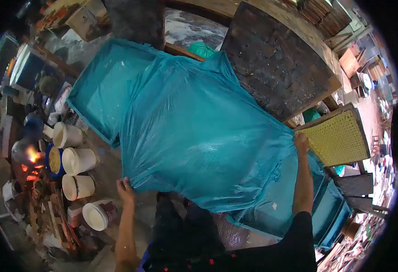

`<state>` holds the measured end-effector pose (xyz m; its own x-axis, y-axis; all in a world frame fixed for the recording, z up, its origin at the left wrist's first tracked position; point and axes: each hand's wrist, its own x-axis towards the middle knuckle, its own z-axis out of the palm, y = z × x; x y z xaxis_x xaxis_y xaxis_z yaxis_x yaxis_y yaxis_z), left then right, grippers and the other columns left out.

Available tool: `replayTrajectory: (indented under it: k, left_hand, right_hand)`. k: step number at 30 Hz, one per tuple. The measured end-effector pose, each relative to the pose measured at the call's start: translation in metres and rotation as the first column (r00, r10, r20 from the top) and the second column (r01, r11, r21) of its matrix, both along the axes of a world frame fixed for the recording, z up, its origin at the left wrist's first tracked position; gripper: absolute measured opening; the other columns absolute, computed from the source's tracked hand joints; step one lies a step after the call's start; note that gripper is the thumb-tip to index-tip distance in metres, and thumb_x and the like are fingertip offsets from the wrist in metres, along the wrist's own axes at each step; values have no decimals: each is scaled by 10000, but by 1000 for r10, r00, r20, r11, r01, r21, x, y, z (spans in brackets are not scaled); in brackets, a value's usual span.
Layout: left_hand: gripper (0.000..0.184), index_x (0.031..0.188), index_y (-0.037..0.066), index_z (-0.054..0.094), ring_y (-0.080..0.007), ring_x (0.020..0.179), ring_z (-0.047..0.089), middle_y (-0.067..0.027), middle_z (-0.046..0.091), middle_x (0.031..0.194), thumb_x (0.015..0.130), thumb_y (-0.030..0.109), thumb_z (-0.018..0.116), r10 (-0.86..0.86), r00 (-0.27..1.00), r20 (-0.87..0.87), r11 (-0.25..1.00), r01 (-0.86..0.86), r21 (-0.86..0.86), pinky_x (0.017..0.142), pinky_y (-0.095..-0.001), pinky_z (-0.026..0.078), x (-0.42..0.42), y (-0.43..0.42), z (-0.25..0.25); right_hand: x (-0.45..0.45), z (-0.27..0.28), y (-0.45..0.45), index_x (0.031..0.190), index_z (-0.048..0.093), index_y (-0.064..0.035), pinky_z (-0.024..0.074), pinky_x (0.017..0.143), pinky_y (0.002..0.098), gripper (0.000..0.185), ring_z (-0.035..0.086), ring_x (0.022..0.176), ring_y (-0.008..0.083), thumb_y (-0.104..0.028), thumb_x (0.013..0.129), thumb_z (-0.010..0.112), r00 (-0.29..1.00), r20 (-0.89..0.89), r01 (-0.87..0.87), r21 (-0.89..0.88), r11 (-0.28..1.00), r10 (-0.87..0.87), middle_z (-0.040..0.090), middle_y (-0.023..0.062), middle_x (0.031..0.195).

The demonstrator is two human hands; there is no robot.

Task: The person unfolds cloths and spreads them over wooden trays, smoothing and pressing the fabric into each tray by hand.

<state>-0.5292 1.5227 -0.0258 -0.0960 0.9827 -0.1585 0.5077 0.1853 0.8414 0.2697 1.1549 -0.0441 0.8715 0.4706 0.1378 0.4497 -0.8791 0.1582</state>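
A thin teal plastic sheet (199,131) is stretched across the middle of the view, wrinkled at its pulled edges. My left hand (126,191) pinches its near left corner. On the right, my right hand (301,142) is closed on the sheet's far right edge, beside a framed yellow woven panel (337,136). Beneath the sheet, teal-lined shallow trays stick out, one tray (101,86) at the upper left and another (330,208) at the lower right. What lies under the sheet's middle is hidden.
Several white buckets (79,161) stand at the left, around a blue-rimmed basin (54,159). A fire (33,156) burns beyond them, with firewood (58,220) nearby. A dark board (278,61) leans behind the sheet. Scrap wood (357,249) lies at the lower right.
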Motion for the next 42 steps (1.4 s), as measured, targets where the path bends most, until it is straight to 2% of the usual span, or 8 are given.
replayTrajectory:
  k: [5, 10, 12, 21, 28, 30, 38, 42]
  left_hand:
    - [385, 1101, -7, 544, -282, 903, 577, -187, 606, 967, 1067, 376, 554, 6, 962, -275, 1000, -5, 6, 840, -412, 469, -31, 6, -7]
    - [339, 1079, -9, 553, -324, 881, 617, -196, 619, 947, 1067, 330, 543, 32, 939, -342, 999, -22, 32, 825, -430, 490, -41, 8, -55]
    - [276, 1067, 0, 573, -268, 859, 627, -144, 644, 945, 1061, 275, 555, -122, 956, -267, 986, 87, -142, 795, -393, 495, -47, 17, -91]
    - [188, 1004, 18, 599, -117, 900, 572, -26, 628, 960, 1060, 198, 590, -178, 948, 264, 904, 263, -336, 816, -272, 461, -27, 39, -66]
    - [156, 1081, 38, 627, -138, 952, 572, -36, 633, 981, 1034, 186, 631, -168, 947, 276, 855, 279, -437, 883, -332, 464, -21, 50, -39]
    - [201, 1115, 48, 637, -157, 956, 580, -34, 633, 989, 1012, 216, 670, 307, 854, 421, 787, 21, -617, 898, -349, 466, 19, 63, -8]
    - [111, 1034, 85, 636, -132, 897, 543, 6, 585, 928, 994, 186, 660, -41, 877, 479, 734, 352, -581, 840, -287, 449, -47, 81, -47]
    - [123, 1013, 79, 601, -112, 875, 524, 20, 555, 893, 1008, 189, 657, 259, 891, 373, 879, -57, -473, 822, -276, 449, -104, 56, -38]
  right_hand:
    - [-31, 46, 59, 973, 692, -39, 548, 817, 549, 301, 678, 953, 441, -324, 950, 599, 954, -281, 99, -46, 994, -108, 704, 231, 1000]
    - [-116, 120, 225, 1195, 695, -46, 550, 863, 483, 350, 685, 1049, 406, -293, 954, 637, 897, -236, -329, 204, 922, 373, 708, 207, 1151]
    - [-146, 136, 303, 1267, 679, -147, 526, 939, 542, 365, 669, 1103, 418, -358, 990, 568, 774, -369, -240, 581, 778, 514, 696, 225, 1187]
    - [-189, 37, 474, 1279, 644, -121, 529, 927, 534, 343, 666, 1090, 414, -263, 969, 608, 908, -210, -105, 723, 683, 362, 678, 219, 1216]
    - [-161, 39, 463, 1257, 668, -163, 545, 906, 520, 314, 664, 1117, 399, -190, 966, 555, 924, -348, -9, 390, 921, 157, 679, 217, 1219]
    - [-171, 47, 470, 1257, 669, -149, 554, 890, 524, 318, 665, 1123, 406, -198, 965, 554, 924, -348, -32, 339, 940, 157, 681, 216, 1222]
    - [-180, 61, 494, 1268, 654, -102, 544, 934, 525, 337, 652, 1138, 418, -187, 962, 542, 891, -454, -119, -221, 968, 6, 671, 206, 1255]
    - [-239, 89, 551, 1280, 668, -163, 532, 973, 515, 333, 650, 1151, 380, -232, 959, 610, 780, -328, -406, 382, 830, 533, 659, 160, 1289]
